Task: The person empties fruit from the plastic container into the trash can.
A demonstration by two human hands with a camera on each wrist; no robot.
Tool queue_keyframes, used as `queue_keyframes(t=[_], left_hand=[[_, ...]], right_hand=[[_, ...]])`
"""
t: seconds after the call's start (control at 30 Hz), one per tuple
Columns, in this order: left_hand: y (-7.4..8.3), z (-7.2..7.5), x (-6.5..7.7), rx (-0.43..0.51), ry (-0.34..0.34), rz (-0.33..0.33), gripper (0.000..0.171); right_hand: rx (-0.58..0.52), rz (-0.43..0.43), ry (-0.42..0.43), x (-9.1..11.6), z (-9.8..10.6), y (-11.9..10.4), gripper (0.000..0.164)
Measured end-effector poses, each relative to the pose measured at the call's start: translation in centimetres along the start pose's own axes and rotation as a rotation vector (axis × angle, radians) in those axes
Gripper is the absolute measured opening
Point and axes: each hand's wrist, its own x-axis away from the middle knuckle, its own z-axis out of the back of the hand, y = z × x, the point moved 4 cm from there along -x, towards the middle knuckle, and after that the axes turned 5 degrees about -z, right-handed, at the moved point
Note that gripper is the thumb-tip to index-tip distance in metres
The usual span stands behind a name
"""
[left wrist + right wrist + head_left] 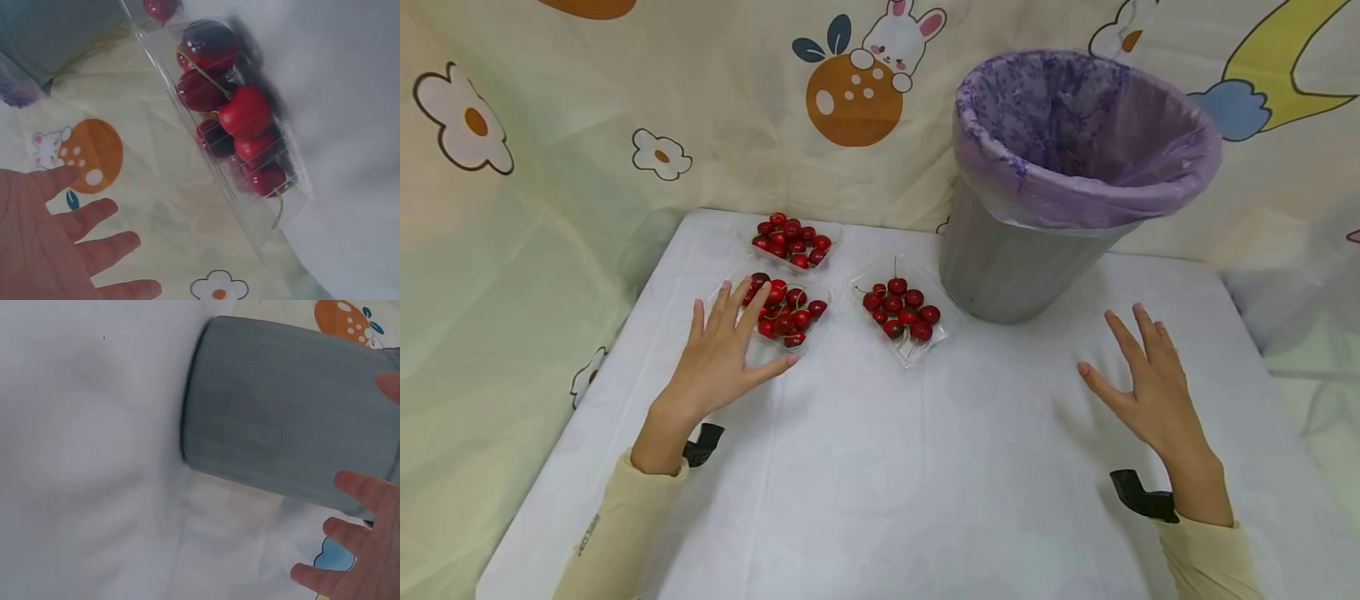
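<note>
My left hand [718, 367], fingers spread, hovers at the front left of a clear plastic box of red cherries [784, 323], overlapping part of it in the head view. The left wrist view shows cherries [247, 112] through the box's clear wall, with the left hand [44, 237] apart from it. Behind that box stands a second box of cherries [793, 242]. A third box of cherries [901, 308] lies to the right, some stems sticking up. My right hand [1153, 392] hangs over the table's right side with fingers spread, holding nothing.
A grey bin [1007, 258] with a purple bag liner [1097, 196] stands at the back of the table, right of the boxes. A white cloth [887, 483] covers the table. Behind it hangs a cream curtain [722, 83] with printed flowers and a rabbit.
</note>
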Motion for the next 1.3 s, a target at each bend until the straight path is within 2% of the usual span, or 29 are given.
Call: queue_keyframes(t=[0.13, 0.27, 0.4, 0.5, 0.63, 0.67, 0.77, 0.87, 0.93, 1.0, 1.13, 1.3], left_hand=[[-1.1, 0.8, -0.4, 0.088, 0.1, 0.064, 0.083], [-3.4, 1.4, -0.7, 0.225, 0.197, 0.201, 0.071], [-6.2, 1.2, -1.3, 0.341, 0.205, 0.306, 0.066], [-8.0, 0.8, -1.7, 0.448, 0.142, 0.347, 0.066], [-9.5, -0.1, -1.9, 0.636, 0.018, 0.406, 0.071], [-9.8, -0.4, -1.9, 0.692, -0.009, 0.425, 0.071], [-10.3, -1.3, -1.7, 0.878, -0.088, 0.488, 0.071], [-10.5, -2.1, -1.3, 1.047, -0.144, 0.531, 0.068], [-10.6, -2.5, -1.1, 1.128, -0.164, 0.53, 0.065], [-10.6, -2.7, -1.1, 1.177, -0.164, 0.511, 0.063], [-10.6, -2.9, -1.5, 1.229, -0.139, 0.49, 0.062], [-10.5, -2.8, -2.3, 1.286, -0.105, 0.521, 0.061]], right_hand=[[-0.077, -0.029, 0.065, -0.2, 0.5, -0.1, 0.071], [-0.172, -0.107, 0.197, -0.6, 1.4, -0.3, 0.057], [-0.348, -0.21, 0.336, -1.3, 2.5, -0.4, 0.042], [-0.65, -0.219, 0.421, -2.3, 3.6, -0.8, 0.034], [-1.198, -0.172, 0.443, -4.2, 5.1, -1.9, 0.029], [-1.306, -0.161, 0.436, -4.7, 5.5, -2.3, 0.029], [-1.499, -0.134, 0.444, -6.3, 6.6, -3.3, 0.033], [-1.573, -0.118, 0.503, -7.8, 7.6, -4.1, 0.035], [-1.601, -0.121, 0.535, -8.8, 8.1, -4.4, 0.035], [-1.629, -0.143, 0.529, -9.6, 8.6, -4.7, 0.033], [-1.713, -0.183, 0.435, -11.0, 9.3, -5.0, 0.031], [-1.805, -0.261, 0.312, -11.9, 9.6, -5.0, 0.03]])
